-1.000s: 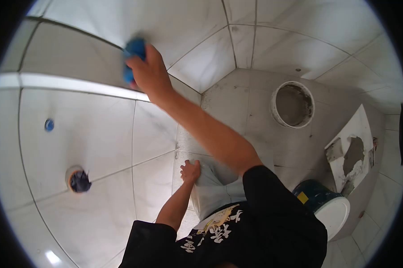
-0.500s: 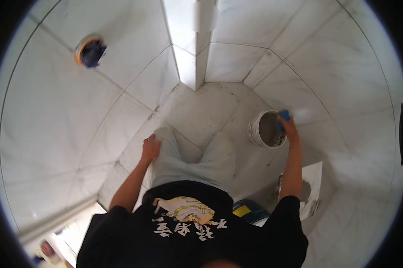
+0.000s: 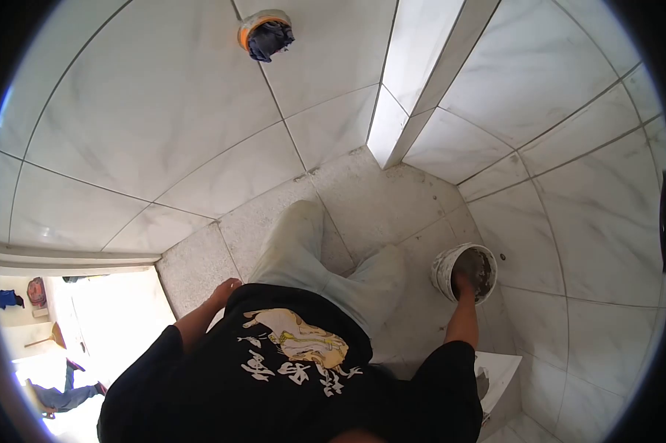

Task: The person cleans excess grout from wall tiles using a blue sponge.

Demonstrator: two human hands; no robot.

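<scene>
A white bucket (image 3: 442,277), its rim smeared with grey residue, stands on the floor near the right wall. My right hand (image 3: 465,283) reaches down inside it, into murky grey contents, and its fingers are hidden there. No blue sponge shows now. Beside my left thigh and hip is my left hand (image 3: 228,289), loosely open with nothing visible in it. Light, dusty trousers (image 3: 292,236) cover my bent legs.
Marble-look tiled walls (image 3: 200,96) surround the tiled floor (image 3: 355,188). A pipe opening (image 3: 266,35) stuffed with dark material juts from the wall. A white board (image 3: 499,376) lies behind my right arm. Through the doorway at lower left, another person (image 3: 63,395) is visible.
My right hand has gone down into the bucket, and the blue sponge it held has dropped from sight. My left hand has shifted back toward my hip. The head view has turned left.
</scene>
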